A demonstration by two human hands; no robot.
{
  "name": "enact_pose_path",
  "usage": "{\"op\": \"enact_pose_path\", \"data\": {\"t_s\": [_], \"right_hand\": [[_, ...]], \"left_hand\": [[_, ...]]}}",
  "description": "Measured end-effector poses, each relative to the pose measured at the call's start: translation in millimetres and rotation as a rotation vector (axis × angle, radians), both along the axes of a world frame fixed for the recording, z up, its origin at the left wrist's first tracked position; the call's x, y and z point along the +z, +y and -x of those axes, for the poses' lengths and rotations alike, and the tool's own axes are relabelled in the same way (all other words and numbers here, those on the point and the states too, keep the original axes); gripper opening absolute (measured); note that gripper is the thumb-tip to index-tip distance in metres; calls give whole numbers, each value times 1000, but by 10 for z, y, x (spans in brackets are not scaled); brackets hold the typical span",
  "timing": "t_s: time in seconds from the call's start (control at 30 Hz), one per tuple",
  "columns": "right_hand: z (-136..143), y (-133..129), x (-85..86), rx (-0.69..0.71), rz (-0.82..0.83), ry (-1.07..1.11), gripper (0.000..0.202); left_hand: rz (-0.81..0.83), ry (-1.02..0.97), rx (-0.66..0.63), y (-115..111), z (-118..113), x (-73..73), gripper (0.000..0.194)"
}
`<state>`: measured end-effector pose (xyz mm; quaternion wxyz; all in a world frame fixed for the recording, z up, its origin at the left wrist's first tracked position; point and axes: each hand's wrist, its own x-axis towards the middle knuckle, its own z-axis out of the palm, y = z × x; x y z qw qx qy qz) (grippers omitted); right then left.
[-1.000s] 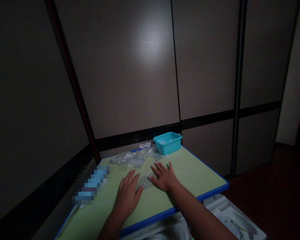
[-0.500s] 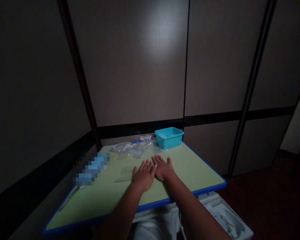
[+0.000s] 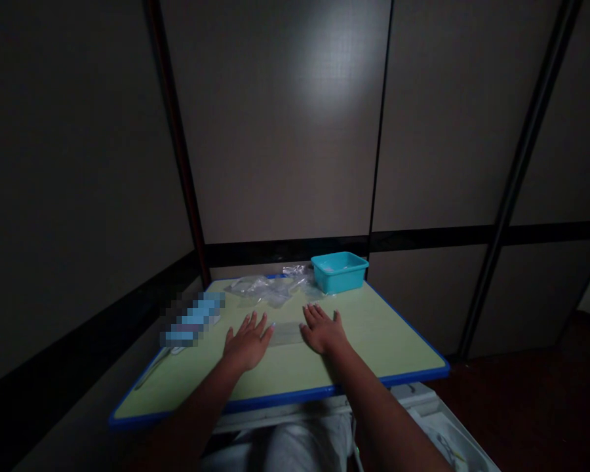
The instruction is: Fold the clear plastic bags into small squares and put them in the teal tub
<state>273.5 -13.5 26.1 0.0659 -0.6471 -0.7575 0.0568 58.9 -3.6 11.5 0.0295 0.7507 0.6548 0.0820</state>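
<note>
My left hand point(image 3: 247, 344) lies palm down on the pale yellow-green tabletop, fingers spread. To its right, my right hand point(image 3: 323, 332) also rests flat, with its fingers stretched out and the thumb side toward the left hand. A thin, see-through flat piece point(image 3: 288, 333), probably plastic, lies on the table between the two hands. Its ends reach to or under the hands, and its exact kind is unclear. Neither hand grips anything.
A turquoise plastic basket point(image 3: 339, 274) stands at the back right corner. Crumpled clear plastic bags point(image 3: 263, 288) lie beside it. A blurred-out blue item point(image 3: 194, 320) sits at the left edge. An open white drawer point(image 3: 440, 419) juts out below the table's right front.
My hands have moved apart from touching each other. The left one slid left, and the see-through piece now shows between them. The view has shifted slightly.
</note>
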Motion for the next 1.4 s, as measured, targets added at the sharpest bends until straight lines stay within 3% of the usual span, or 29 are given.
{"op": "enact_pose_path", "data": {"t_s": [0.17, 0.33, 0.43, 0.53, 0.6, 0.7, 0.97, 1.4], "right_hand": [[-2, 27, -27, 14, -5, 13, 62], [12, 4, -17, 8, -30, 24, 60], [21, -50, 7, -65, -150, 16, 61], [26, -109, 27, -162, -313, 1, 62], [29, -130, 27, -178, -350, -11, 61], [37, -120, 7, -122, -280, -25, 61], [53, -34, 2, -76, -26, -62, 62], [-74, -58, 57, -5, -25, -137, 65]], "left_hand": [[-22, 4, 7, 3, 47, -38, 66], [-65, -13, 94, -35, 41, -55, 72], [-204, -1, 177, -109, 23, -16, 71], [-373, 29, 63, -197, 1, 58, 61], [-350, 35, -87, -232, -4, 94, 57], [-209, 18, -132, -220, 9, 88, 55], [-106, -41, 142, -94, 55, -44, 78], [-146, -51, 181, -155, 235, -51, 70]]}}
